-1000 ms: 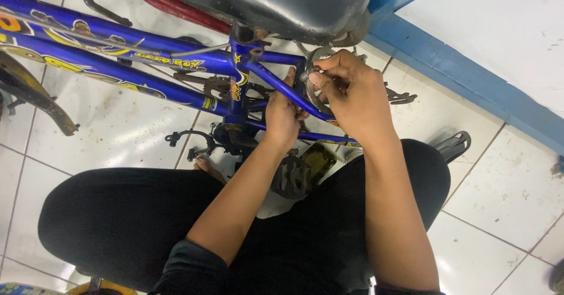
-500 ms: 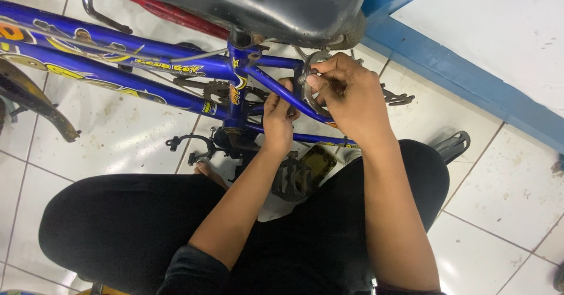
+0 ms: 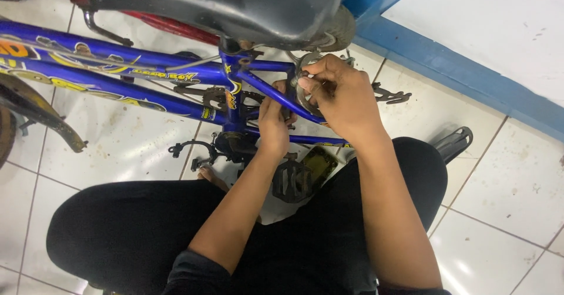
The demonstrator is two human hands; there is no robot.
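Blue bicycle frame (image 3: 117,57) with yellow lettering, black saddle (image 3: 235,4), white floor tiles (image 3: 117,148), blue wall skirting (image 3: 470,77).

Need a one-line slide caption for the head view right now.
Seated person's right hand and left hand grip a metal brake part at the blue bicycle frame.

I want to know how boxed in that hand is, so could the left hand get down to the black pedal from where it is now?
Probably yes. The left hand rests against the blue frame tubes, and the black pedal lies just below the wrist, beside the forearm. Nothing appears to lie between them; only the lower tube runs close by.
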